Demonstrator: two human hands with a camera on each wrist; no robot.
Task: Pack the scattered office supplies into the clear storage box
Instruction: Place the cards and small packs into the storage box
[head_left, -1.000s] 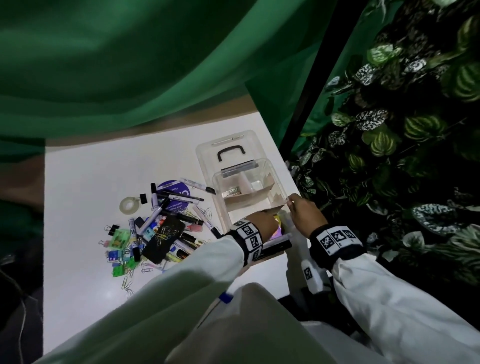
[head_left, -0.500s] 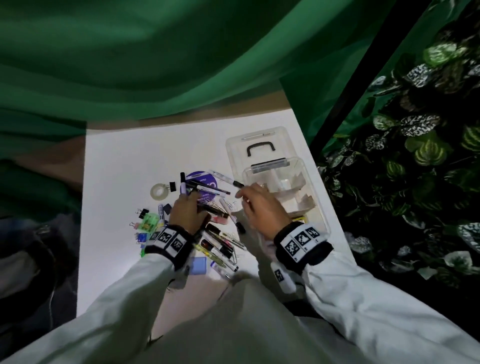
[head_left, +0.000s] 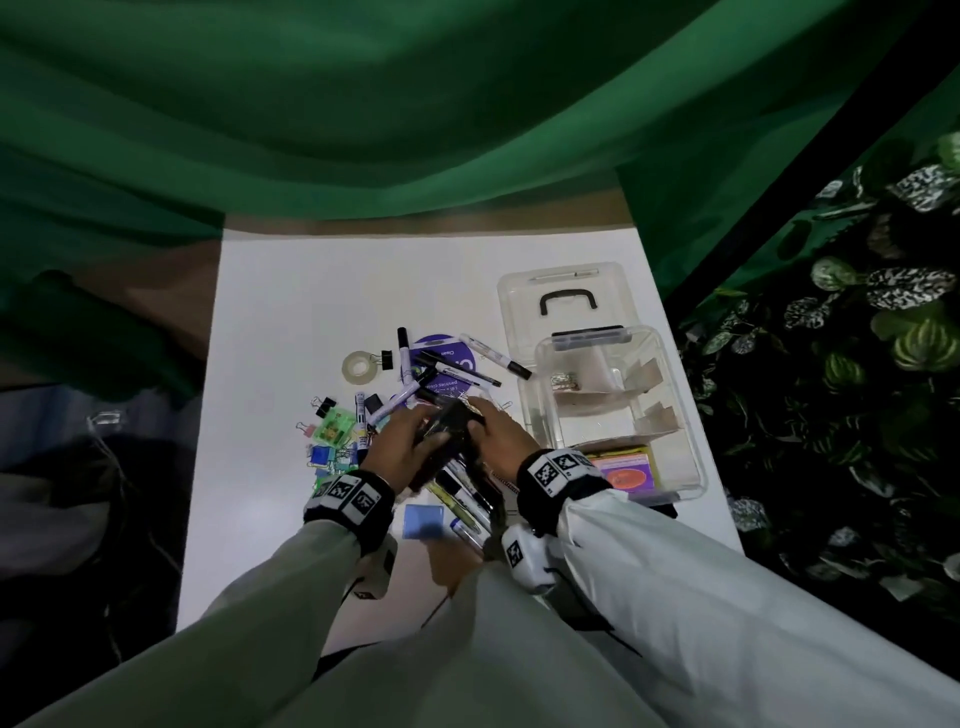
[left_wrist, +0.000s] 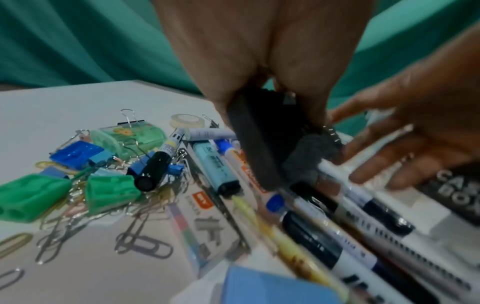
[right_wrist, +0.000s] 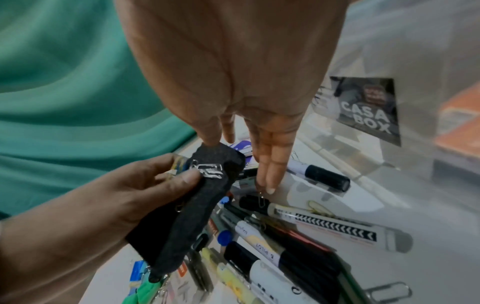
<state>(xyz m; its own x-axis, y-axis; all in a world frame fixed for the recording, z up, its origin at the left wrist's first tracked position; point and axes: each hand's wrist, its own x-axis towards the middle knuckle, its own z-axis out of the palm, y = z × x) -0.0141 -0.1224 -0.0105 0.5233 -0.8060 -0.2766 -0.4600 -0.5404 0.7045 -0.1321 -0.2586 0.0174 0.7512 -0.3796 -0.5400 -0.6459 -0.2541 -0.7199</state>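
Nearest, at 6 o'clock of the pile, a blue pad (head_left: 423, 521) lies flat on the white table (head_left: 260, 467), w/ a row of markers (head_left: 467, 499) just beside it at its 3 o'clock, lying side by side. One marker label reads "PILOT" in the right wrist view; a white pen w/ black chevrons (right_wrist: 335, 227) lies across the row's far end.

Above the row, both hands meet on a black felt eraser (head_left: 447, 431). Left hand (head_left: 402, 447) is clamped on it, thumb pressed on the felt face, fingers wrapped behind. Right hand (head_left: 501, 434): thumb and index tip pinch the eraser's far end, the other fingers (right_wrist: 267, 164) straight, pointing down at the pens. Paper clips (right_wrist: 210, 169) cling to the felt under the left thumb; the eraser is lifted off the pile, tilted.

At 9 o'clock of the hands: green and blue binder clips (left_wrist: 78, 152), a green dispenser (head_left: 335, 426), loose paper clips (left_wrist: 145, 244), a sticky-flag pack w/ an orange logo (left_wrist: 202, 222), and a pale blue highlighter (left_wrist: 217, 166).

At 3 o'clock, touching nothing of the pile, the clear storage box (head_left: 691, 415) stands open, cardboard dividers inside; near compartment holds a yellow/purple/orange pack (head_left: 626, 465), a far one something small and metallic. Black sticker on its wall reads "CASA BOX" (right_wrist: 367, 111).

At 12 o'clock: more markers over a purple disc (head_left: 441, 358) w/ small white print, too small to read, a tape roll (head_left: 358, 366) at 11, and the box's clear lid (head_left: 566, 296) w/ black handle farthest, just behind the box. Green cloth (head_left: 363, 104) hangs beyond the table; leafy plants (head_left: 857, 389) at far 3 o'clock.
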